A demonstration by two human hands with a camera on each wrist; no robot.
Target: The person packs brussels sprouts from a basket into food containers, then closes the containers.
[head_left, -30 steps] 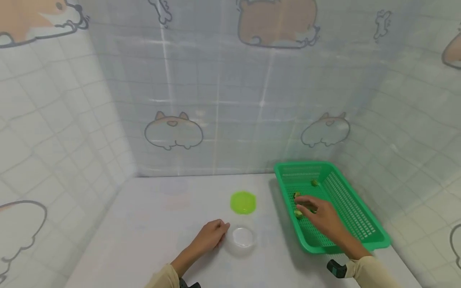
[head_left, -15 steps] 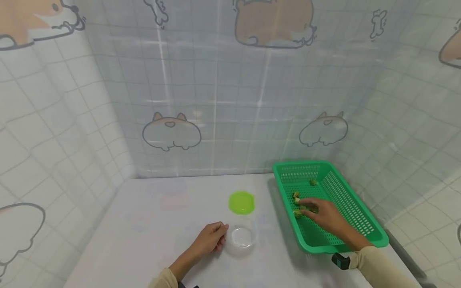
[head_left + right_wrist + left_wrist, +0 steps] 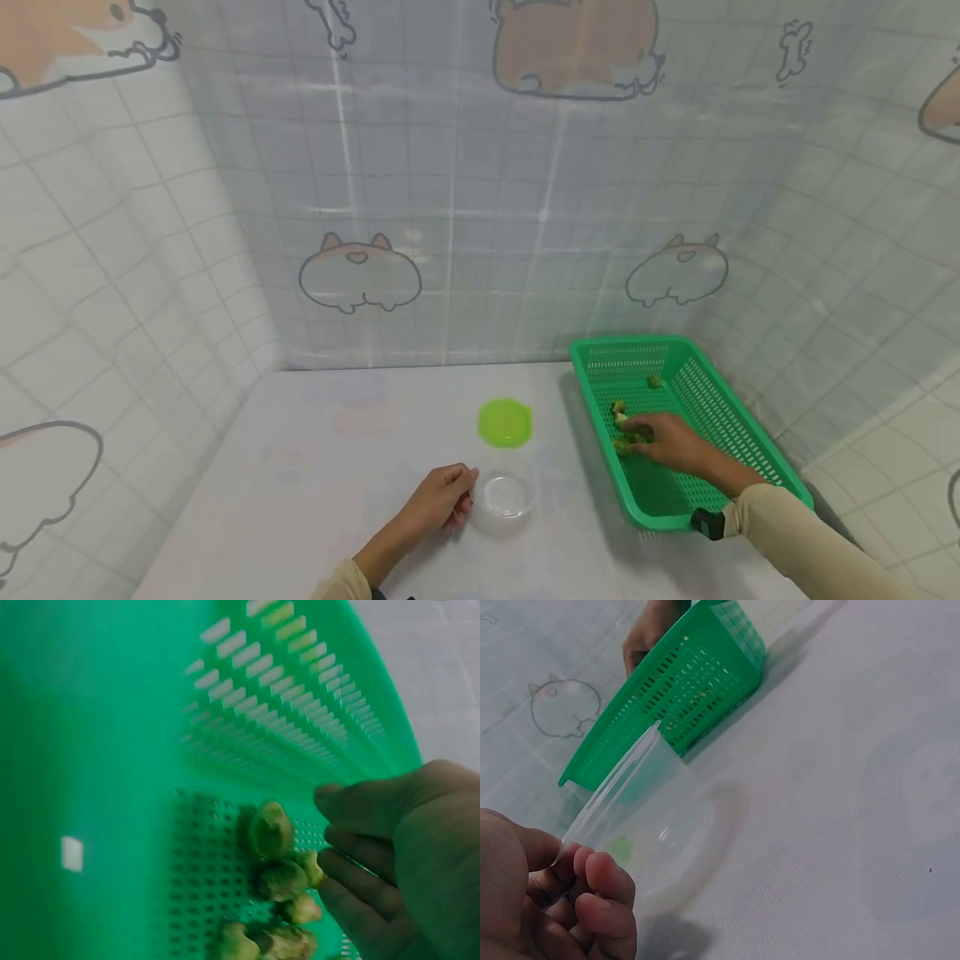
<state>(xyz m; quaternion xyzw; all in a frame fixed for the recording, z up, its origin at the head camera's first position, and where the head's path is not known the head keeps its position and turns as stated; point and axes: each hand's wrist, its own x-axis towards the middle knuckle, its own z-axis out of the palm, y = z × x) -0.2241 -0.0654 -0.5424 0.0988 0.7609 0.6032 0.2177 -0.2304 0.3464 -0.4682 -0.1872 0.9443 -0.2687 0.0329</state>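
A clear round plastic tub (image 3: 504, 500) stands on the white tabletop. My left hand (image 3: 442, 497) pinches its rim between thumb and curled fingers, as the left wrist view shows for the tub (image 3: 656, 825). My right hand (image 3: 672, 442) is down inside the green basket (image 3: 742, 408), over several small green-brown lumpy vegetable pieces (image 3: 622, 447). In the right wrist view its thumb and fingers are parted, with the fingertips close beside the vegetable pieces (image 3: 282, 880). Whether they touch one is hard to tell.
A lime-green round lid (image 3: 506, 423) lies flat behind the tub. One more piece (image 3: 654, 381) sits near the basket's far end. Plastic sheeting with cartoon dogs (image 3: 360, 275) hangs around the back and sides of the table.
My right hand has come lower over the vegetable pieces in the basket, its wrist shifting slightly to the right. My left hand and the tub have stayed in place.
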